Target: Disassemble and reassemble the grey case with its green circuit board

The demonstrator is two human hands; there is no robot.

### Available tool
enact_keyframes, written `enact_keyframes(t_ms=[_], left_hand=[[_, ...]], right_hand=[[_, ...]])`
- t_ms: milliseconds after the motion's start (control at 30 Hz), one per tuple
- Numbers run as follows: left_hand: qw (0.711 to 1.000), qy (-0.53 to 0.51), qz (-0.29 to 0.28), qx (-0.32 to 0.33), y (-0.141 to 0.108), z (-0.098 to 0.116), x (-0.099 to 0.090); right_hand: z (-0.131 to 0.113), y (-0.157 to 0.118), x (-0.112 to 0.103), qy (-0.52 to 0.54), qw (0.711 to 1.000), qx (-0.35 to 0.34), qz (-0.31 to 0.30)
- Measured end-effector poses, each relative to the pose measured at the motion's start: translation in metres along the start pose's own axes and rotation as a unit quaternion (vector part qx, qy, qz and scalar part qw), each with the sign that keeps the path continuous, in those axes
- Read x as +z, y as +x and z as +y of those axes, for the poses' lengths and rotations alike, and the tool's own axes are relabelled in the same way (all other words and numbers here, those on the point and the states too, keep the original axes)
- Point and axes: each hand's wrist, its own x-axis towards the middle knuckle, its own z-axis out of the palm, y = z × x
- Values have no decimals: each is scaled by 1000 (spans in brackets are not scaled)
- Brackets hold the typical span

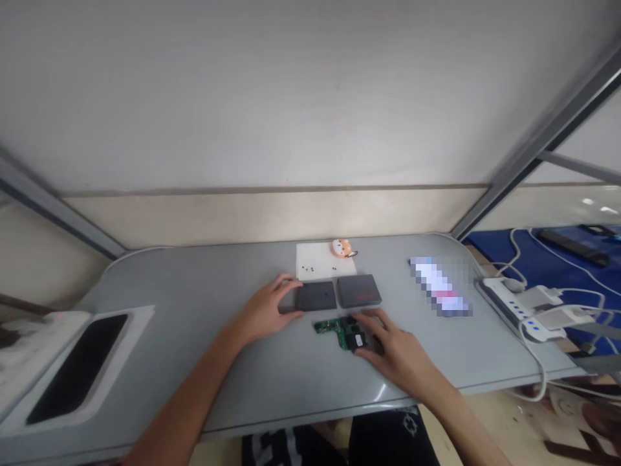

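My left hand (262, 309) grips the left side of a flat dark grey casing piece (316, 296), thumb at the near corner and fingers at the far one. Beside it on the right, a little apart, lies a second dark grey casing part (359, 290) with faint red marking. Closer to me is a green circuit board (342, 331) with a black block on its right. The thumb and fingers of my right hand (398, 349) are closed around that right end. Several tiny dark screws (312, 269) lie on a white sheet (317, 254) behind the casing parts.
An orange and white animal-face trinket (341, 248) sits on the sheet's far edge. To the right are a lit, pixelated phone (439, 287) and a white power strip (524, 310) with cables. A black slab (80, 366) lies at the left of the grey table (194, 278).
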Motion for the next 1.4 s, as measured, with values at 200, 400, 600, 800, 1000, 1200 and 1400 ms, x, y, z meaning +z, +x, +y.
enact_keyframes(t_ms=[200,400,600,800,1000,1200,1400], left_hand=[[999,-31,10,-8,0,0,1],[999,-45,9,-27,0,-4,1],[998,-54,16,-26,1,-5,2],[997,-62,19,-32,1,-5,2],[997,-67,12,-34,1,-4,0],[997,-74,7,-32,1,-5,3],[997,-77,16,-22,1,-3,3]], right_hand=[[6,5,3,73,997,22,21],[15,11,-5,240,970,42,20],[13,7,-18,315,948,45,30],[27,0,-20,411,907,89,7],[34,0,-19,564,807,132,114],[26,4,-13,531,821,159,139],[26,5,-12,561,770,196,232]])
